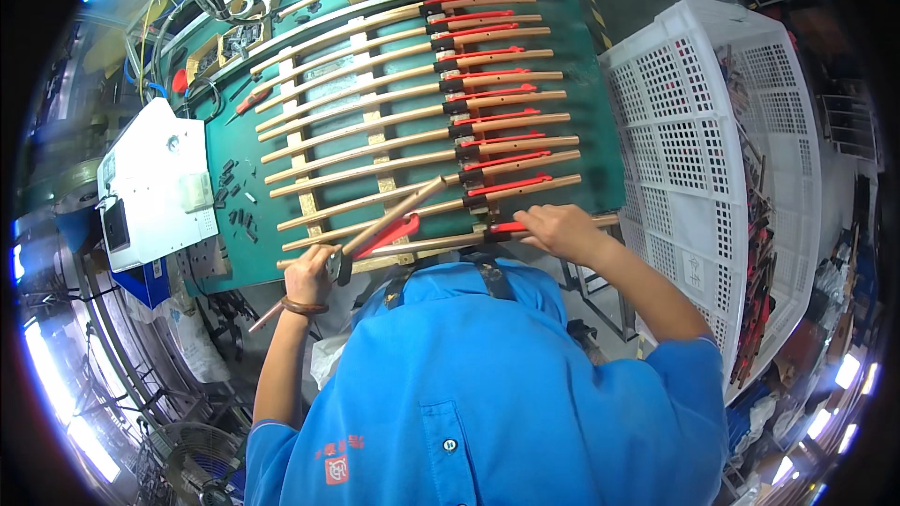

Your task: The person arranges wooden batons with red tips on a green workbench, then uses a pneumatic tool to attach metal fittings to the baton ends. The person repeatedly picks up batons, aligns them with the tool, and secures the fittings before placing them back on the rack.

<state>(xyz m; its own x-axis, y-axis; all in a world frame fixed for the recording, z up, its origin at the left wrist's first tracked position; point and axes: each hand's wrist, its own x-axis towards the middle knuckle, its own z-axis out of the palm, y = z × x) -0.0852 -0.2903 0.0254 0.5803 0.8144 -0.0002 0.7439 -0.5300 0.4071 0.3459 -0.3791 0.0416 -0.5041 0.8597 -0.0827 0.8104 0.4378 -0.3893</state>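
Observation:
My left hand (309,279) is closed around a wooden rod (396,216) that carries a red plastic piece and a black fitting. This rod is tilted across the front of a row, its upper end over the neighbouring rods. My right hand (562,232) has its fingers closed at the red strip (507,227) on the nearest rod of the row, thumb and forefinger pinching near its end. Behind both hands lie several similar wooden rods (366,139), side by side, each with a black fitting and a red strip toward the right.
Pale wooden support strips (300,155) cross under the rods on a green table (591,131). A red-handled screwdriver (251,101), small black parts (228,178) and a white machine housing (155,183) are at the left. White perforated crates (680,159) stand at the right, one holding similar rods.

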